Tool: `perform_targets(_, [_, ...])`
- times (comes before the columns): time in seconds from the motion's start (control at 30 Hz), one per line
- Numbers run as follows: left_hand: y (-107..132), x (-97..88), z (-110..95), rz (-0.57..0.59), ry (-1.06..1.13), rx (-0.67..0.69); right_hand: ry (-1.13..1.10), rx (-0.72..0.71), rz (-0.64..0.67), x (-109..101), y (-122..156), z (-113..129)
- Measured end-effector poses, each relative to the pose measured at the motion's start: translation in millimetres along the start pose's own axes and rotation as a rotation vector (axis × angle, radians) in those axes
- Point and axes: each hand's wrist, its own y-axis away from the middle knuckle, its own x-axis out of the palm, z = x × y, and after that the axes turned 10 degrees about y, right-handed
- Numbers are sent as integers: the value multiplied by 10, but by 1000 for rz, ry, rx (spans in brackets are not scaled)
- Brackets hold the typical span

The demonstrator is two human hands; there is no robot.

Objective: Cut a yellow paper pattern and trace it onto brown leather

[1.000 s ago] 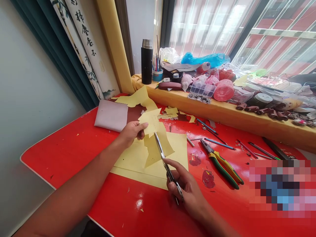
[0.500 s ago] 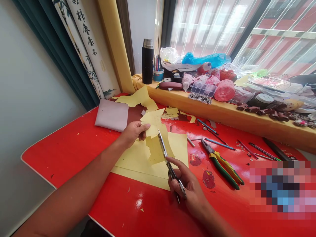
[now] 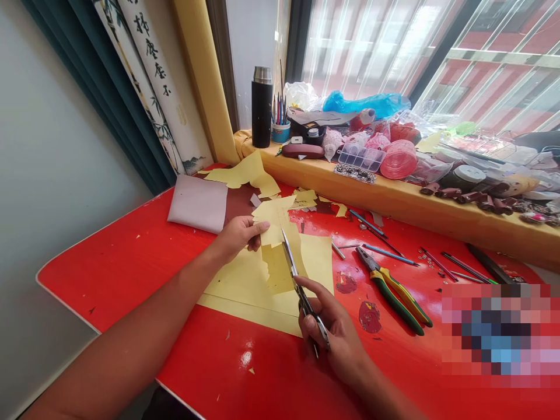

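My left hand [image 3: 238, 234] pinches the upper edge of an irregular yellow paper piece [image 3: 276, 256] and holds it up over the table. My right hand [image 3: 333, 335] grips a pair of silver scissors [image 3: 301, 291] by the handles. The blades point away from me and lie against the paper's middle, close together. Under the held piece a larger yellow sheet [image 3: 236, 286] lies flat on the red table [image 3: 131, 262].
Yellow offcuts [image 3: 245, 172] and a grey pad [image 3: 199, 202] lie at the table's far left. Green-yellow pliers [image 3: 394, 289] and several thin rods rest right of the sheet. A cluttered yellow sill [image 3: 394, 201] carries a black flask [image 3: 261, 108], pen cup and boxes.
The scissors have advanced further up into the yellow piece, and my left hand has shifted slightly right with the paper. The lower flap of paper hangs a little shorter.
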Motion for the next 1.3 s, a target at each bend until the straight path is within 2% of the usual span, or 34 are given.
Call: perform_targets(1.3, [17,51,-50,3,-23,-9,21,29,-20,13,5,58])
